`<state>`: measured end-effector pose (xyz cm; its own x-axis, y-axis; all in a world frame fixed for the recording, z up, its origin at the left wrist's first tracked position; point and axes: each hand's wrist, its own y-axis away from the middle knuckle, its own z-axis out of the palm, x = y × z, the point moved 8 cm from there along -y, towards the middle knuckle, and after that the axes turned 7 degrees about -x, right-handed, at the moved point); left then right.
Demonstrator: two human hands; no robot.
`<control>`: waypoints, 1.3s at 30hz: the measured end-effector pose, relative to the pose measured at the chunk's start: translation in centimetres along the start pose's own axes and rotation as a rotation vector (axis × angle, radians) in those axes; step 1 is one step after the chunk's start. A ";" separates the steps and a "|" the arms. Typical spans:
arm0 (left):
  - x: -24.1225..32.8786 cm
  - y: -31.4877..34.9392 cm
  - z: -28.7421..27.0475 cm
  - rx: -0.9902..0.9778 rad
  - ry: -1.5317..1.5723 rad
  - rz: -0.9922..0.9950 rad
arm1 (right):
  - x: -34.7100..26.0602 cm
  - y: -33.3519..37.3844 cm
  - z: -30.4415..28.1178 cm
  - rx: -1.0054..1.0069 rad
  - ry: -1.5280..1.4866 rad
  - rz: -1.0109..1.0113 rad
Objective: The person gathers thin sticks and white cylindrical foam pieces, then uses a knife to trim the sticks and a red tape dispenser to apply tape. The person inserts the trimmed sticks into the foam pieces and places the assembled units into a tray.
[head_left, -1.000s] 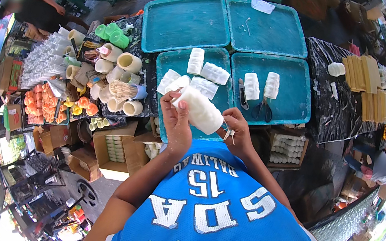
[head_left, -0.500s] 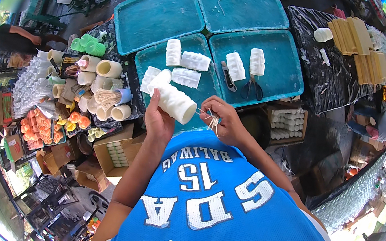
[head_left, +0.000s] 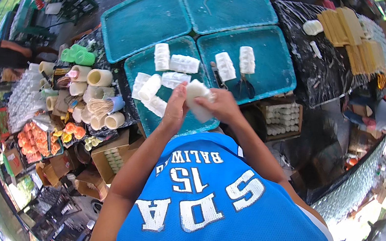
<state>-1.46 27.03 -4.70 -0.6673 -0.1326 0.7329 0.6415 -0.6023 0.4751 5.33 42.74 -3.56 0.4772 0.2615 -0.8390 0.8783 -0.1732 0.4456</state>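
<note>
Between my two hands is a white bumpy wax cylinder, like a pillar candle [head_left: 198, 94], tilted and smeared by motion. My left hand [head_left: 175, 108] presses its left side, fingers upward. My right hand [head_left: 223, 106] closes on its right side; any strands in that palm are hidden. Under and beyond my hands is a teal tray [head_left: 134, 65] with several similar white candles [head_left: 161, 57]. In the teal tray to the right [head_left: 282, 49] lie two more candles [head_left: 225, 66], dark-handled scissors [head_left: 245, 87] and a dark knife-like tool [head_left: 216, 74], partly covered.
Two further teal trays [head_left: 142, 24] adjoin at the back. On the left, a table bears cream cylinders [head_left: 99, 78], a bundle of wicks [head_left: 101, 105] and orange pieces [head_left: 35, 140]. Yellow sheets [head_left: 346, 28] lie on black plastic at right. A box of white pieces [head_left: 282, 118] stands below the trays.
The candle has moved right, from my left hand alone to between both hands. The white strands seen in my right hand no longer show. The whole view has shifted slightly.
</note>
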 end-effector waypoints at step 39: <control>5.9 7.0 -4.5 -0.316 -0.192 0.114 | -16.9 4.0 -0.4 -0.045 0.141 -0.490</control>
<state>-2.62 18.51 0.73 -0.4963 -0.0807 0.8644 0.5391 -0.8091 0.2340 0.78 38.02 12.52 0.0054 0.4275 -0.9040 0.9988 0.0421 0.0259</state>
